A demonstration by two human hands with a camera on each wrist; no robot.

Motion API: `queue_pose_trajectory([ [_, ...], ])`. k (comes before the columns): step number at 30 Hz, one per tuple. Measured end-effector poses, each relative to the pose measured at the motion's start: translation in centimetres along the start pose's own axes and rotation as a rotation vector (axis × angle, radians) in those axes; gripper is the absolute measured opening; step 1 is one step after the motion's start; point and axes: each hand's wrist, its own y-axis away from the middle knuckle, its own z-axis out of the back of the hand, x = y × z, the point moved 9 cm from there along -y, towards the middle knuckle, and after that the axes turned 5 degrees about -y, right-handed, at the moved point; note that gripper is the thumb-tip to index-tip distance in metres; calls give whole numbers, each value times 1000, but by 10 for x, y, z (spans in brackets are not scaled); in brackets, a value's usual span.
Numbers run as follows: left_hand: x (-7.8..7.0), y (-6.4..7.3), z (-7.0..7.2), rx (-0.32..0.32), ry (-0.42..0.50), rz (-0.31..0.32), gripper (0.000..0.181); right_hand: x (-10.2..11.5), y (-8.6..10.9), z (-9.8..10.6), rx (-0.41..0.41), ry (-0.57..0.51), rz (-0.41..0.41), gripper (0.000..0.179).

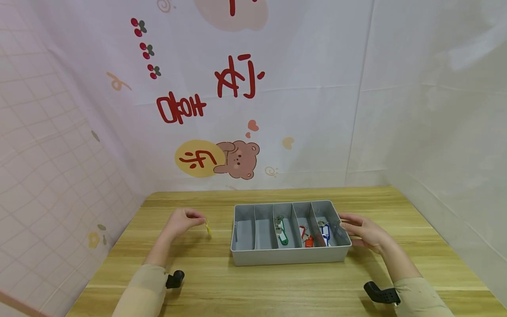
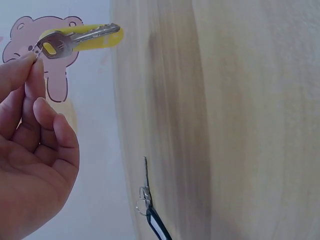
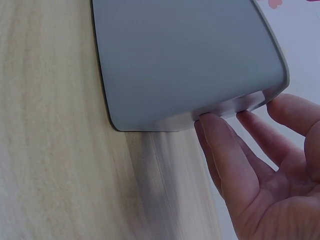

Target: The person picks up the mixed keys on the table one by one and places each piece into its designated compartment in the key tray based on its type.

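Observation:
My left hand (image 1: 182, 222) pinches the metal ring of a key (image 2: 95, 33) with a yellow tag (image 2: 111, 40), and the key hangs above the table left of a grey divided tray (image 1: 291, 256). On the tray's right end, the fingertips of my right hand (image 1: 366, 233) touch the outer wall, with fingers fairly straight. The middle compartment holds keys with a green tag (image 1: 282, 238). Right of it lie red-tagged keys (image 1: 309, 241), then blue-tagged keys (image 1: 325, 231) in the rightmost compartment. A key with a dark tag (image 2: 158, 224) lies on the table in the left wrist view.
The wooden table (image 1: 261, 286) meets a white printed cloth wall (image 1: 309, 110) at the back, and more cloth hangs at both sides. Each wrist wears a black camera mount (image 1: 175, 279).

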Motion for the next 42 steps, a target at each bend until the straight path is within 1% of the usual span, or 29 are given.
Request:
queue_pose_trajectory([
  [3,-5,1,2,-8,14,-6,16,0,0,-1,5,2,-1,65],
  [9,-15,4,7,-14,76,6,22,0,0,-1,16,0,-2,64],
  [17,-23,4,10,-23,134,-3,28,0,0,-2,14,6,-4,65],
  [22,-34,5,11,-26,146,-29,27,1,1,-2,15,9,-1,64],
  [25,-40,6,11,-29,144,-31,27,1,1,-2,13,10,-1,64],
  [31,-54,6,9,-24,161,-48,24,1,1,-1,2,26,-10,64],
  [36,-67,6,6,-24,175,-66,28,0,1,-1,-17,39,-18,64],
  [42,-79,8,2,-22,203,-68,26,0,1,-1,-20,39,-20,64],
])
